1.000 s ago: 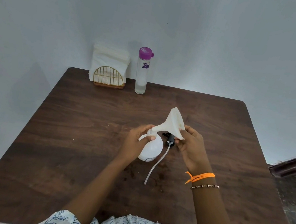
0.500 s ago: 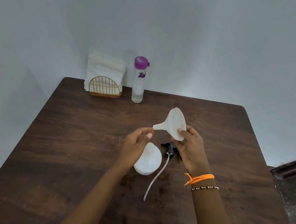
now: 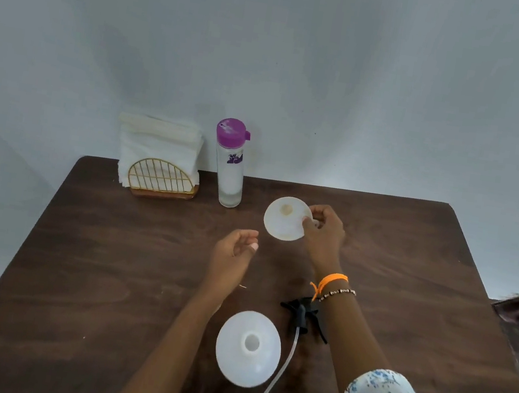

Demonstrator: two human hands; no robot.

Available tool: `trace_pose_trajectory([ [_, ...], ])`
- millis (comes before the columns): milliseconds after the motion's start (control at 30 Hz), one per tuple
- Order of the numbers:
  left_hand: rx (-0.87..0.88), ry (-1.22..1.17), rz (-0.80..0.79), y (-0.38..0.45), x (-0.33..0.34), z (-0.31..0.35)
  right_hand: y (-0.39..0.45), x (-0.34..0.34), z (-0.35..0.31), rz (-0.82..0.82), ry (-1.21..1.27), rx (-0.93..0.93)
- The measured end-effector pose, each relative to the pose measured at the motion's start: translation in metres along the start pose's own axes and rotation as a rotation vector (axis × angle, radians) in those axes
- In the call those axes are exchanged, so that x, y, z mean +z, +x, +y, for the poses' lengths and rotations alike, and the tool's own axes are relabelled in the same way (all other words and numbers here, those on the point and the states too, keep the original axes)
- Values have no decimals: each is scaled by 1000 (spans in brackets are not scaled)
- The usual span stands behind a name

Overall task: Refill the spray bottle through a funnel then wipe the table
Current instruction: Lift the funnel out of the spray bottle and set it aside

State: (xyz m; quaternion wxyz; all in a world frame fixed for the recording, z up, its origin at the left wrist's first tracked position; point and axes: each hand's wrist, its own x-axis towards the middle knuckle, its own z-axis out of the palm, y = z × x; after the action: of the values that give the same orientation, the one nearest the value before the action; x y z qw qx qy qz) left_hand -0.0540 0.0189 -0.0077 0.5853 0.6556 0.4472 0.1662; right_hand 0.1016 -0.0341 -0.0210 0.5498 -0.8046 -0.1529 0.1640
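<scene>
white funnel (image 3: 285, 219) in right hand (image 3: 325, 231), mouth facing the camera

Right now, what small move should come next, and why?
Probably bring the funnel, pinched in the right hand, down to the spray bottle and seat its spout: the bottle's mouth is open, its trigger head lies beside it, and the left hand is free.

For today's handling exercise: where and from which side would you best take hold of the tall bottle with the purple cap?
Probably the clear middle of the bottle, below the purple cap. It stands upright, narrow and round, so fingers wrap it easily. Come from the front-right with the free left hand: the napkin holder stands close on its left, the wall is behind.
</scene>
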Motion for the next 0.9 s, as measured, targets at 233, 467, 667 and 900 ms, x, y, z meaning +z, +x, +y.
trace_pose_trajectory([
  [233,-32,34,3,38,4,-9,42,31,20,23,-69,-42],
  [467,-68,23,20,56,10,-13,68,47,29,14,-74,-34],
  [667,-74,6,19,57,17,-17,72,45,32,-13,-58,-22],
  [900,-95,-41,-8,37,12,-15,41,25,40,44,-9,2],
])
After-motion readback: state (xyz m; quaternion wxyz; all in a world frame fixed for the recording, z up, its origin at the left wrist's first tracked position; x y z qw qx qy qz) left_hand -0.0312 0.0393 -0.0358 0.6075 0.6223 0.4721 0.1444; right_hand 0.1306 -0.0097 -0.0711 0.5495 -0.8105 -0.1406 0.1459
